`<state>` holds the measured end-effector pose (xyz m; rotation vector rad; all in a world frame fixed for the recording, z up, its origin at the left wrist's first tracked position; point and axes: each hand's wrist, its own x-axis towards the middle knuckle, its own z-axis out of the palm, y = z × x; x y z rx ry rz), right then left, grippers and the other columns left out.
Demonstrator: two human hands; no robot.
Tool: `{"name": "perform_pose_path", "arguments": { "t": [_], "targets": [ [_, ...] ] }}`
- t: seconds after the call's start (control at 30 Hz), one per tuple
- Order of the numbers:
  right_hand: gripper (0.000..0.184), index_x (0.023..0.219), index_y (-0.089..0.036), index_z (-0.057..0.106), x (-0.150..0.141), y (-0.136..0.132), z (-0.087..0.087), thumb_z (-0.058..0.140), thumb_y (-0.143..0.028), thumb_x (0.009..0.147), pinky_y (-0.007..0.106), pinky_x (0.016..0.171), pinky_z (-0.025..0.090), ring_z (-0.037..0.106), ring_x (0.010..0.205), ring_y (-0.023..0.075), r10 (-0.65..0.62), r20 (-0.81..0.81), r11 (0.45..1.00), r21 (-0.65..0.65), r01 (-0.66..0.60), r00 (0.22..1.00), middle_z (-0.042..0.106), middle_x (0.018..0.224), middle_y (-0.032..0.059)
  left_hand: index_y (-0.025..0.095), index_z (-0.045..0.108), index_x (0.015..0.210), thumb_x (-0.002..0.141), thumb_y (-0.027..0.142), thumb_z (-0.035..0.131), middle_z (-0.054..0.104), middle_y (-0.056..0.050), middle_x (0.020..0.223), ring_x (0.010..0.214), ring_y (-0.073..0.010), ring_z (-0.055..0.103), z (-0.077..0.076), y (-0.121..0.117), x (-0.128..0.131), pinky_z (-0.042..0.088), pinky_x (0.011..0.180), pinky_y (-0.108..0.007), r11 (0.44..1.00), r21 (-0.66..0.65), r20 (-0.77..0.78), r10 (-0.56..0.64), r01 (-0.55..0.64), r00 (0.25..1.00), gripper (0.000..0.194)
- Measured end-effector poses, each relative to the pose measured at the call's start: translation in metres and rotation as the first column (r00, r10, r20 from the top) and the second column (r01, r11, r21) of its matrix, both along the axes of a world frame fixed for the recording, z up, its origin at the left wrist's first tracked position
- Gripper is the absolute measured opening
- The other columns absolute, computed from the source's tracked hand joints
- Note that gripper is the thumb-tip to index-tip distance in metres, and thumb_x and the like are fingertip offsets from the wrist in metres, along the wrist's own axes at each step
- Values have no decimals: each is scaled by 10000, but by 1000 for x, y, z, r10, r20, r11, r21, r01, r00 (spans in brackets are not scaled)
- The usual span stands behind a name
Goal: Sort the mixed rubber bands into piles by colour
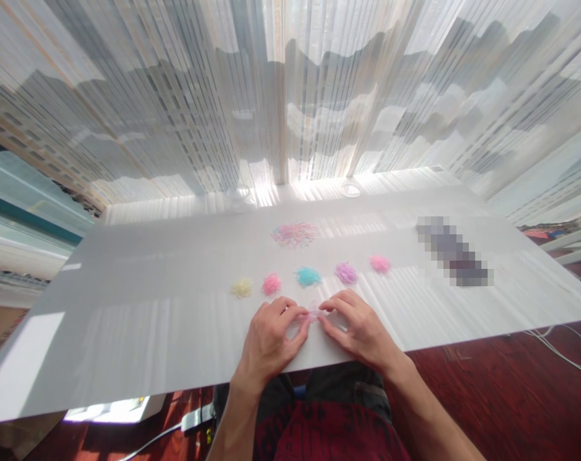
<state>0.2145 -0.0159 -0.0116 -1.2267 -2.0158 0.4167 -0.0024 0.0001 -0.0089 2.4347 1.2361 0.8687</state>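
Close to the table's front edge, my left hand pinches some thin, translucent pink strands between thumb and forefinger. From the other side my right hand has its thumb and fingertips at the same strands, bent around them. The strands are too fine to tell their exact kind. Just beyond my hands runs a row of small heaps of thin strands: a yellow heap, a coral-pink heap, a turquoise heap, a purple heap and a pink heap. Behind them lies a looser mixed-colour heap.
A blurred-out dark object lies on the white table at right. At the back are a clear container and a clear round dish, before a sheer curtain. White cables hang at the right.
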Motion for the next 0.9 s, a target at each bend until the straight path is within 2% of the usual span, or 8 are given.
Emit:
{"name": "perform_pose_path", "arguments": {
  "t": [0.1,0.27,0.53,0.73,0.9],
  "targets": [
    [108,1073,-217,663,-3,1,1,621,-168,986,377,786,578,671,887,232,-12,-17,1000,-14,11,1000,692,947,67,224,720,989,968,196,653,705,-23,906,777,-184,663,0,0,0,460,724,-327,1000,-4,17,0,0,1000,75],
    [230,1177,-215,660,-6,7,-3,568,-120,989,390,796,577,672,879,236,-12,1,999,-34,12,1000,680,971,74,231,727,982,972,178,640,708,-20,911,774,-185,660,-1,1,-1,458,724,-326,1000,-7,35,-2,2,999,103],
    [110,1016,-216,670,-6,8,-7,636,-121,971,363,775,558,655,863,229,-23,4,1000,-21,23,1000,669,928,55,228,719,1004,987,196,618,711,-23,922,780,-190,646,-1,0,-1,469,741,-331,1000,-24,49,17,-16,999,108],
    [98,1001,-212,646,-5,8,-8,599,-126,995,354,756,549,647,844,220,-8,1,1000,7,8,1000,663,912,54,228,702,1116,988,239,644,729,-30,963,776,-195,643,-2,0,-1,480,738,-328,999,-33,35,35,-34,999,140],
    [97,1003,-220,627,-5,7,-6,564,-147,1014,345,745,546,644,832,212,-12,-12,1000,17,12,1000,655,916,55,228,706,1165,964,255,694,720,-14,924,762,-194,656,-6,2,4,498,731,-318,993,-9,-6,114,-114,994,204]
  ]
}}
